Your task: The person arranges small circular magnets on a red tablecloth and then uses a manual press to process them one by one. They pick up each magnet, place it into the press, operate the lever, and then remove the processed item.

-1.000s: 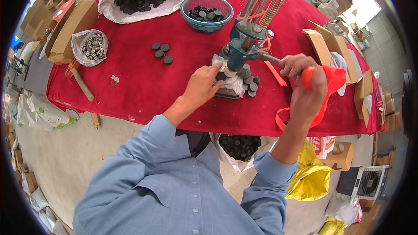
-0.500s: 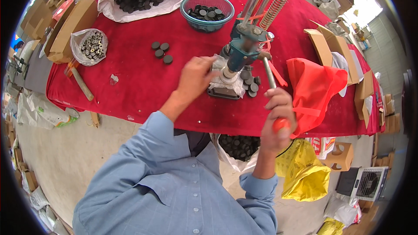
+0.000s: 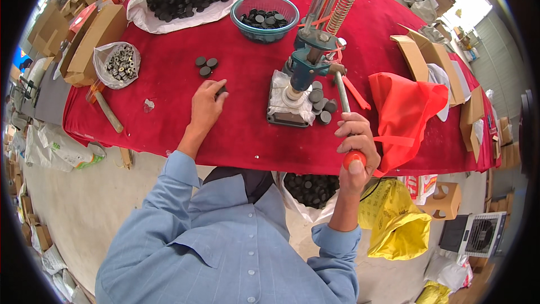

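Observation:
My left hand (image 3: 207, 106) is over the red cloth left of the press, its thumb and fingers closed round a small black round cap (image 3: 222, 90). Just beyond its fingertips lie three more black caps (image 3: 205, 71). My right hand (image 3: 357, 142) grips the red-knobbed end of the metal lever (image 3: 342, 93) on the green hand press (image 3: 304, 67). Under the press's white ram (image 3: 293, 95) is a dark base (image 3: 288, 119) wrapped in clear plastic. A small pile of black caps (image 3: 319, 101) sits against the right side of this base.
Behind are a teal basket (image 3: 264, 35) of caps and a white sack (image 3: 146, 14) of black caps. A bag of metal parts (image 3: 118, 65) and a hammer (image 3: 108, 111) lie left. Right are a red-orange bag (image 3: 405, 112) and cartons (image 3: 433, 62). Another sack (image 3: 301, 212) sits below the table edge.
My left hand has moved left from the press base to the loose caps and closed on one. My right hand stays on the lever, which has barely shifted.

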